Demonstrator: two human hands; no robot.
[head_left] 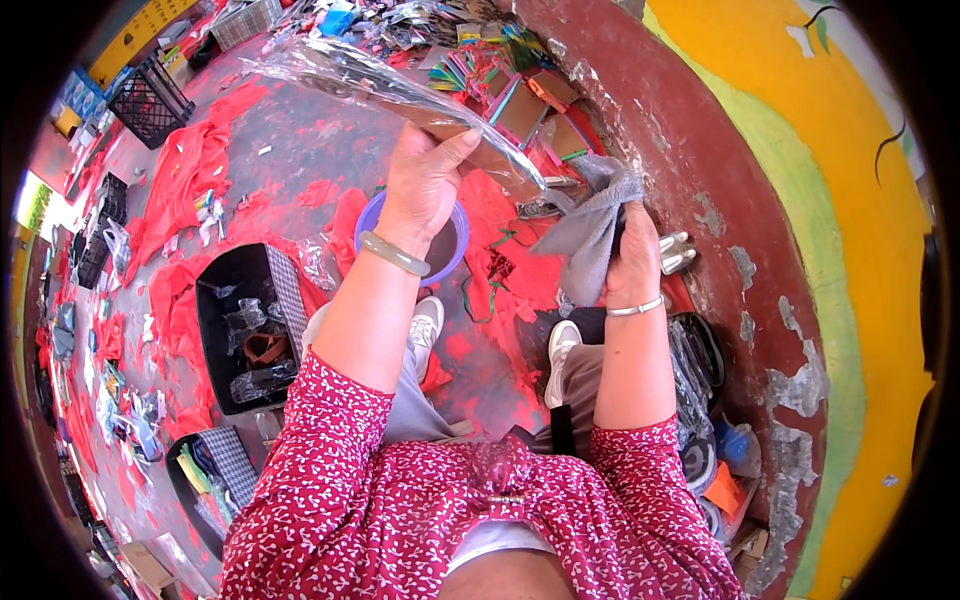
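My left hand (425, 178) is closed on a flat package in clear plastic (385, 88), thumb on top; brownish card shows through the shiny wrap. It slants from the upper left down toward the right. In my right hand (632, 250) a grey cloth (592, 225) is gripped, bunched and hanging down, its upper part close to the package's lower right end. Whether cloth and package touch I cannot tell. Below my left hand stands a purple-rimmed basin (460, 240) on the floor, partly hidden by my wrist.
At left sit a black bin (232, 385) holding wrapped items and a checked box (228, 460). A black crate (150, 103) stands farther off. Red cloth scraps (185, 190) litter the floor. Ahead lies a pile of cardboard and coloured strips (525, 105). A peeling wall (700, 160) runs along the right.
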